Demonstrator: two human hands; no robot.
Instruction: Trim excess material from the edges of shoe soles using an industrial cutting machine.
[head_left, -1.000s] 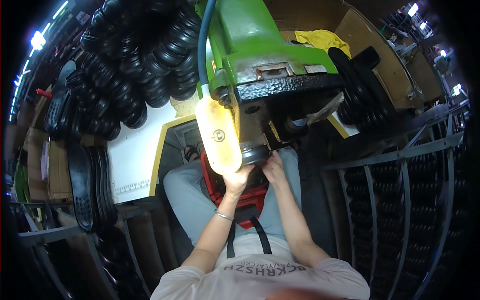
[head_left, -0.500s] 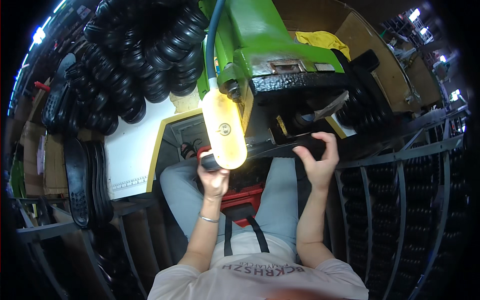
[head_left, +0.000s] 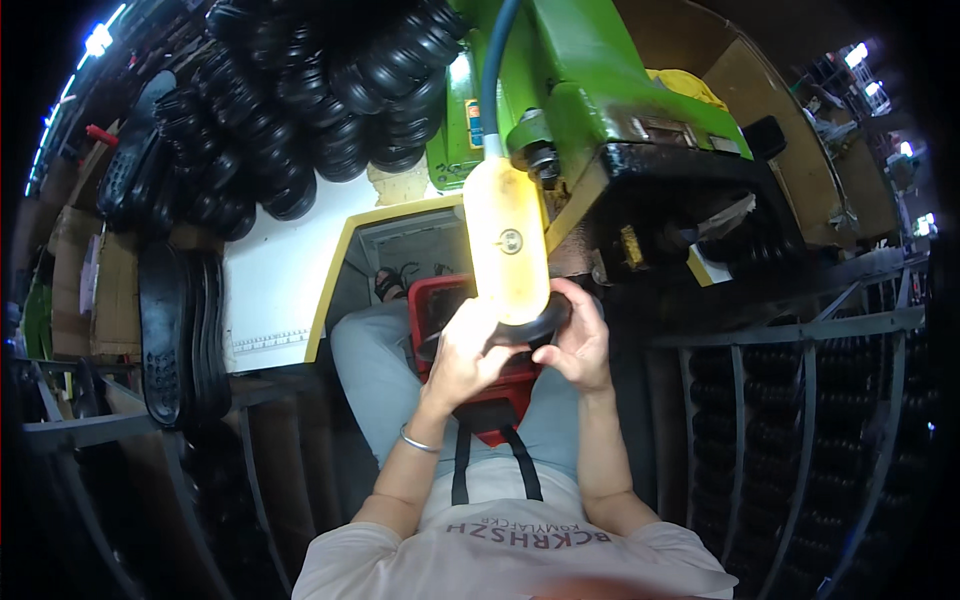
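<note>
Close in front of my body, a black shoe sole (head_left: 538,328) is held level between both hands. My left hand (head_left: 466,352) is closed on its left part, with the fingertips hidden behind the lit yellow lamp head (head_left: 508,240). At the other end, my right hand (head_left: 580,340) grips the sole with curled fingers, thumb on the near side. The lamp covers much of the sole's far side. Just beyond stands the green machine (head_left: 600,65), its dark lower head (head_left: 650,180) to the right of the lamp.
Black soles (head_left: 290,110) are heaped on the white table (head_left: 270,290) at the left, with more soles (head_left: 185,340) standing at its edge. Racks full of soles (head_left: 780,400) stand at the right. A cardboard box (head_left: 760,90) and yellow cloth (head_left: 690,86) are behind the machine.
My right hand has come left and down from beside the machine head and now grips the sole. The sole has been drawn from the machine toward my body. The whole view has shifted somewhat.
</note>
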